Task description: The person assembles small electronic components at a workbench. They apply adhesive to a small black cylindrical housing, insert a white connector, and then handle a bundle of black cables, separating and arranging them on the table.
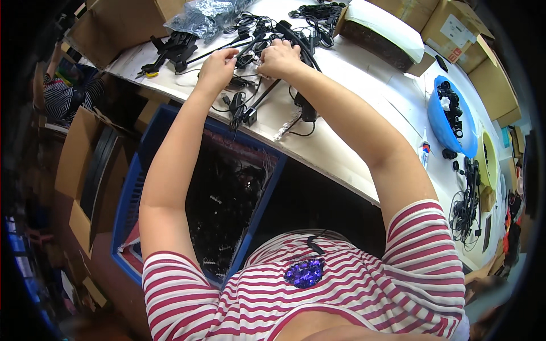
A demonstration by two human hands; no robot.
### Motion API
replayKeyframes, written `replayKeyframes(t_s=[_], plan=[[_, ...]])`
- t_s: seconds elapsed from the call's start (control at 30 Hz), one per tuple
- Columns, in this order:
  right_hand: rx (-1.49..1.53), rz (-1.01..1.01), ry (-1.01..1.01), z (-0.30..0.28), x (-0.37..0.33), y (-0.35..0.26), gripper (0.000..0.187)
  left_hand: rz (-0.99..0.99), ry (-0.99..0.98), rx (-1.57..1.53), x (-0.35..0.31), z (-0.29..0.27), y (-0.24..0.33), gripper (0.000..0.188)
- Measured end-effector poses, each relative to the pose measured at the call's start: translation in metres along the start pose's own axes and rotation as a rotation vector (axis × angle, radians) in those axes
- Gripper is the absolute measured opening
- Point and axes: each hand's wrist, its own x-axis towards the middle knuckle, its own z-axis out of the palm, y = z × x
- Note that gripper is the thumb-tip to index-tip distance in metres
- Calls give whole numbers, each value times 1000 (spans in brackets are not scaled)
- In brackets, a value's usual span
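My left hand (217, 65) and my right hand (278, 58) reach out over a white worktable (341, 142), close together in a tangle of black cables and plugs (256, 34). The fingers of both hands are curled around black cable parts in that pile. More black cables with small box-shaped plugs (242, 111) trail from under my hands toward the table's near edge. Exactly which piece each hand grips is hidden by the fingers.
A blue crate (128, 193) full of dark parts stands below the table edge. A blue bowl (446, 122) of black pieces and a yellow-green bowl (493, 156) sit at right. Cardboard boxes (398, 31) line the back. A plastic bag (205, 14) lies far left.
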Motion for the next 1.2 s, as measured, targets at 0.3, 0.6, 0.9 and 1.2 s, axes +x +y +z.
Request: replayKeyframes(t_s=[0.3, 0.6, 0.9, 1.2], plan=[[526, -212, 171, -4, 1, 28, 25, 71, -257, -299, 27, -2, 22, 30], [737, -286, 113, -5, -1, 38, 39, -131, -323, -360, 13, -19, 12, 27], [986, 105, -177, -4, -3, 41, 20, -339, -246, -570, 17, -17, -12, 25], [1702, 343, -80, 8, 10, 18, 19, -451, -268, -665, 26, -14, -1, 19]])
